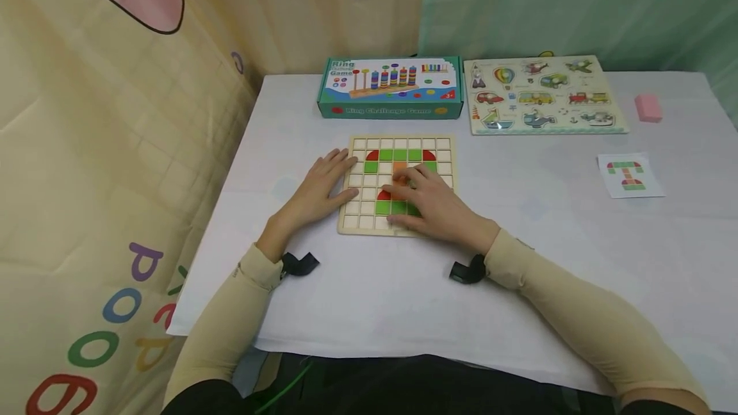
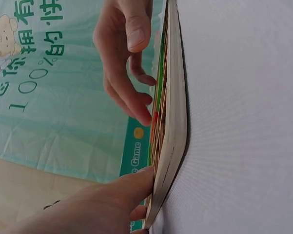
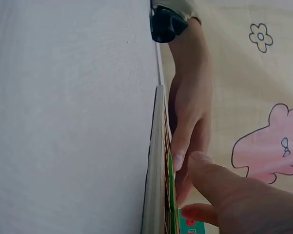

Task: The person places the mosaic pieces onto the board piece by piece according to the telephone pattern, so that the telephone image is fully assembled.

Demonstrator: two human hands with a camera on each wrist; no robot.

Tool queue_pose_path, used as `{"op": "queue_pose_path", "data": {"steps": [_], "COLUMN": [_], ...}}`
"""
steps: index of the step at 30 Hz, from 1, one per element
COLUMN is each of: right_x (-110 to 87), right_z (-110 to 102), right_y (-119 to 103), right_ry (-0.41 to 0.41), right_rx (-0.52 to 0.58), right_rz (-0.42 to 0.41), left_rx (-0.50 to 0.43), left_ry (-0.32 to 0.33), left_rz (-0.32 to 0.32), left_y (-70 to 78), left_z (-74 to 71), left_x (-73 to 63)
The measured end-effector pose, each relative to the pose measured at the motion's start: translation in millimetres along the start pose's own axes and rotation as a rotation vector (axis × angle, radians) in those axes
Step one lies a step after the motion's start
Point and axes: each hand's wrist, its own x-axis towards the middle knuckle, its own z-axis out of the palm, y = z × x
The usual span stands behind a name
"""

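A wooden grid board (image 1: 366, 223) lies on the white table in front of me. Green square tiles (image 1: 400, 155), red quarter-round tiles (image 1: 371, 155) and orange tiles (image 1: 400, 166) fill some of its cells. My left hand (image 1: 311, 192) rests at the board's left edge, fingers and thumb extended onto it. Over the lower right of the board is my right hand (image 1: 441, 207), its fingers loosely bent and hiding some cells. In the left wrist view, the right hand (image 2: 124, 58) has thumb and fingers apart, with nothing seen between them.
A pattern card (image 1: 631, 176) with a similar coloured figure lies at the right. Behind the board stand a green ring game box (image 1: 392, 111) and a vehicle picture puzzle (image 1: 544, 96). A pink block (image 1: 648, 108) sits near the far right corner.
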Motion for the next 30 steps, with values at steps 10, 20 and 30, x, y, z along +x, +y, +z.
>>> {"op": "queue_pose_path", "data": {"steps": [10,20,30], "right_x": [-1.1,4.2,1.9], "right_z": [-19,-18,-15], "right_y": [29,45,47], "right_ry": [0.232,0.137,0.147], "right_rx": [0.119,0.131,0.175], "right_rz": [0.244,0.205,0.178], "left_rx": [-0.010,0.006,-0.013], "left_ry": [0.002,-0.001,-0.007], "left_rz": [-0.009,0.004,-0.001], "left_y": [1.2,1.3,2.1], "left_z": [0.8,-3.4,-1.9], "left_x": [-0.9,1.7,-0.3]}}
